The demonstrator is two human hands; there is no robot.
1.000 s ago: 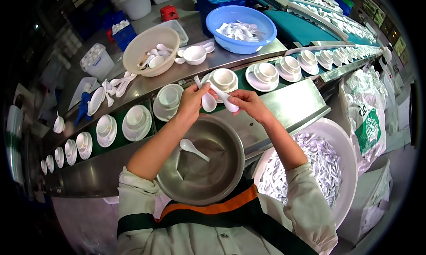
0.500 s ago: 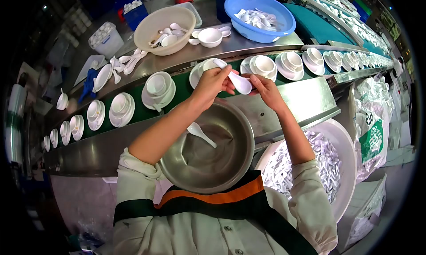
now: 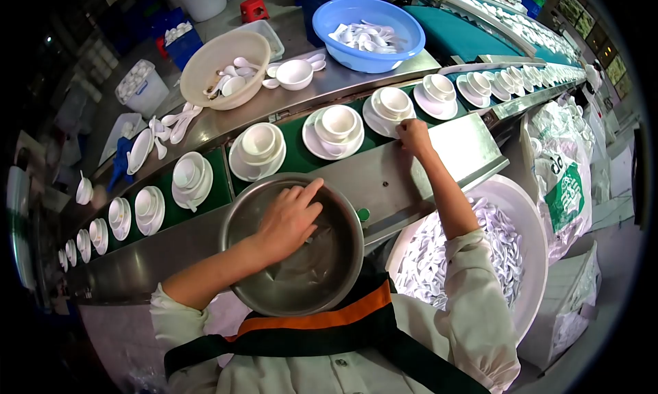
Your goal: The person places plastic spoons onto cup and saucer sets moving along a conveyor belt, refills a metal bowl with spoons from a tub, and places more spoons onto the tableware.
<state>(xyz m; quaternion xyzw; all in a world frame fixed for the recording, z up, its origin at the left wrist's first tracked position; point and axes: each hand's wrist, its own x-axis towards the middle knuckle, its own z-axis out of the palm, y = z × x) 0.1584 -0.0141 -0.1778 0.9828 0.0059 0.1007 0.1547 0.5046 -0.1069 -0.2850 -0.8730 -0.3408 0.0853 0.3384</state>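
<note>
My left hand (image 3: 289, 219) is over the steel basin (image 3: 329, 284), its index finger stretched out and the other visible fingers bent but apart. Beneath it, the handle end of a white spoon (image 3: 308, 240) shows in the basin; the hand hides the rest. My right hand (image 3: 415, 136) is closed at the front edge of a white saucer (image 3: 373, 125) on the green belt. A small white bowl (image 3: 393, 101) stands on that saucer. What the right fingers hold, if anything, is hidden.
Similar dish sets line the green belt (image 3: 291, 139) on both sides. A large pale tub (image 3: 538, 277) of white spoons stands at right. Behind the belt are a beige basin (image 3: 195, 82) and a blue basin (image 3: 360, 64), both with spoons. A plastic bag (image 3: 558, 181) hangs at far right.
Both hands were on a white spoon above the belt. My left hand has left it and come down over the steel basin; my right hand has moved to a saucer's edge.
</note>
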